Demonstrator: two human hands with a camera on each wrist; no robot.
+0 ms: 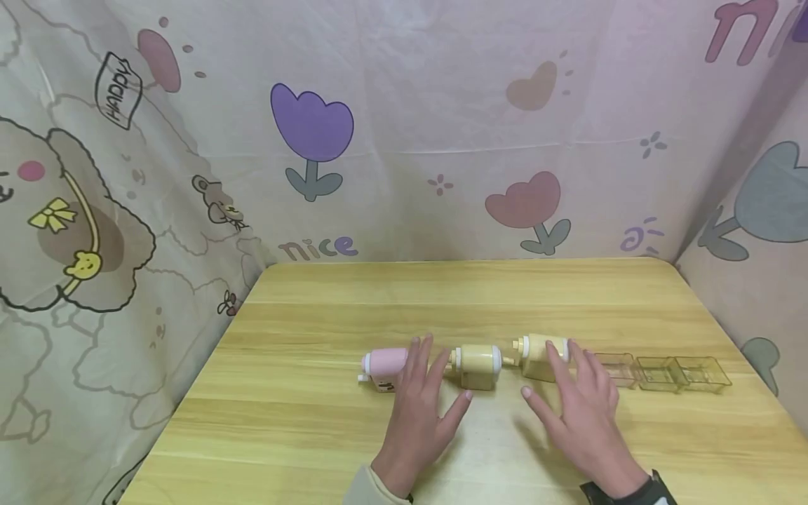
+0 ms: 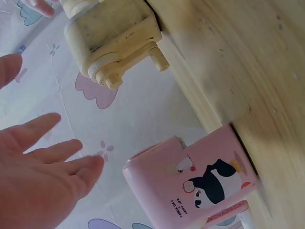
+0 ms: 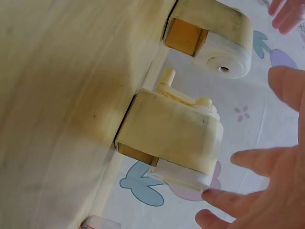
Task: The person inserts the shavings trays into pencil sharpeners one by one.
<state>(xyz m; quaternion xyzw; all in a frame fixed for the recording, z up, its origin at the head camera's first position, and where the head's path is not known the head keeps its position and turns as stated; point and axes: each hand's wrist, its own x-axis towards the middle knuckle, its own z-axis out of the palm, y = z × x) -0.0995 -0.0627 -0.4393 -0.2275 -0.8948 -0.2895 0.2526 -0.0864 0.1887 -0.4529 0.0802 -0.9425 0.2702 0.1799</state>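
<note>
Your left grip (image 1: 416,421) is released, fingers straight and parted, thumb held wide. It holds nothing; in the left wrist view the fingers show beside the pink sharpener (image 1: 386,366), with a gap between. Your right grip (image 1: 583,421) is likewise released, fingers spread near the right yellow sharpener (image 1: 535,351); you cannot tell whether a fingertip touches its white end. The middle yellow sharpener (image 1: 477,361) stands upright between your two hands, in a row with the other two on the worktop (image 1: 303,435).

From the right wrist, you see an empty slot (image 3: 183,36) in the base of the middle yellow sharpener and another slot (image 3: 136,155) in the right one's. Right of your right hand sit a pinkish clear tray (image 1: 625,380) and two yellowish clear trays (image 1: 656,386), wood grain visible through their walls.
</note>
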